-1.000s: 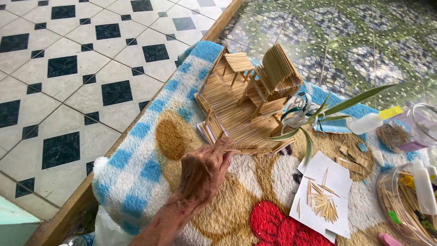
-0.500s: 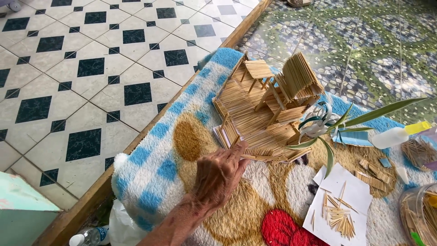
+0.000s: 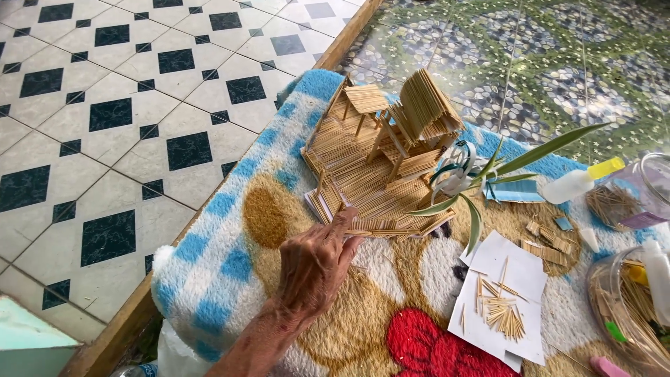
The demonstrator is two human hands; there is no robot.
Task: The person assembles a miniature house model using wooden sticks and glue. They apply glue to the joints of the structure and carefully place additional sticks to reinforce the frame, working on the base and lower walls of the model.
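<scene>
We see a fluffy patterned rug (image 3: 230,265); at its twelve o'clock edge stands the toothpick house model (image 3: 380,160). Our left hand (image 3: 314,269), at six o'clock of it, touches its base with loosely curled fingers (image 3: 342,222), holding nothing. Loose toothpicks (image 3: 502,311) lie at four o'clock.

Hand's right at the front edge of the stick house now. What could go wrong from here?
The left hand has its fingertips on the front edge of the stick model house; a push might loosen sticks there. The model sits on a soft fluffy rug, so pressing could tilt it. A long green leaf droops beside the base and may snag.
</scene>
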